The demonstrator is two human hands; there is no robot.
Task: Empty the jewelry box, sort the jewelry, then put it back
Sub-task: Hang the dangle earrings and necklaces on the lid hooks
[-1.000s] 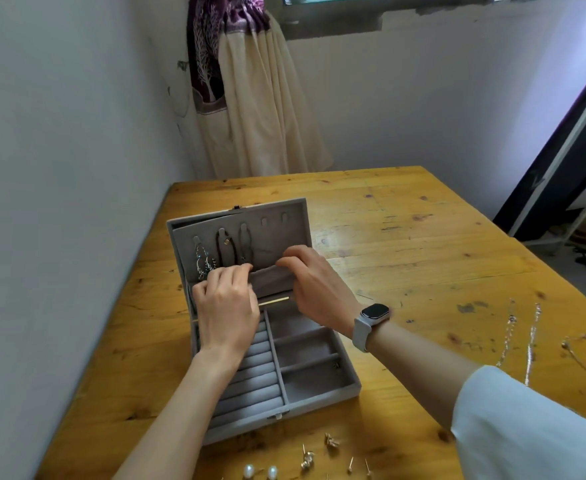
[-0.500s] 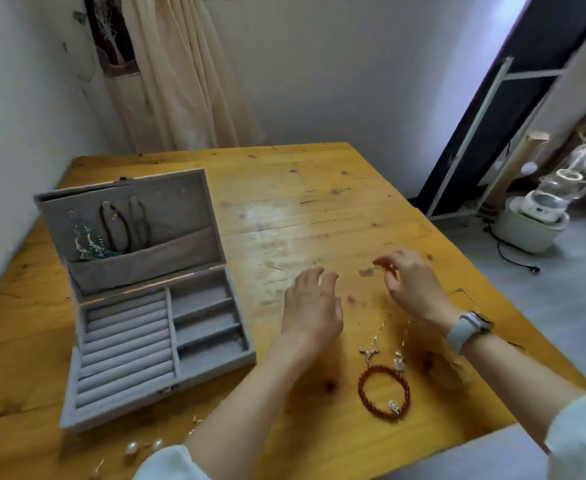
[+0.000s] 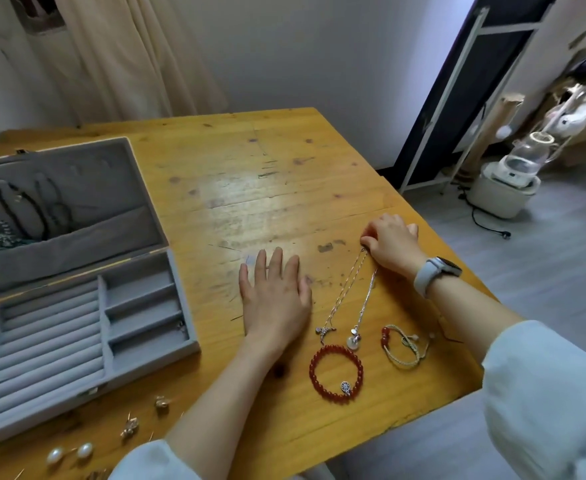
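Observation:
The grey jewelry box stands open at the left of the wooden table. Dark necklaces hang in its lid; its ring rolls and compartments hold nothing I can see. My left hand lies flat on the table, fingers straight. My right hand pinches the top end of two silver pendant necklaces that stretch toward me. Below them lie a red bead bracelet and a cream cord bracelet. Gold earrings and pearl earrings lie in front of the box.
The table's right edge runs close by my right wrist, which wears a grey watch. On the floor to the right stand a white appliance with its cord and a dark framed panel. A curtain hangs behind the table.
Both hands left the box lid and moved right to the laid-out jewelry. My right hand came down onto the necklace ends; my left hand settled flat on the table.

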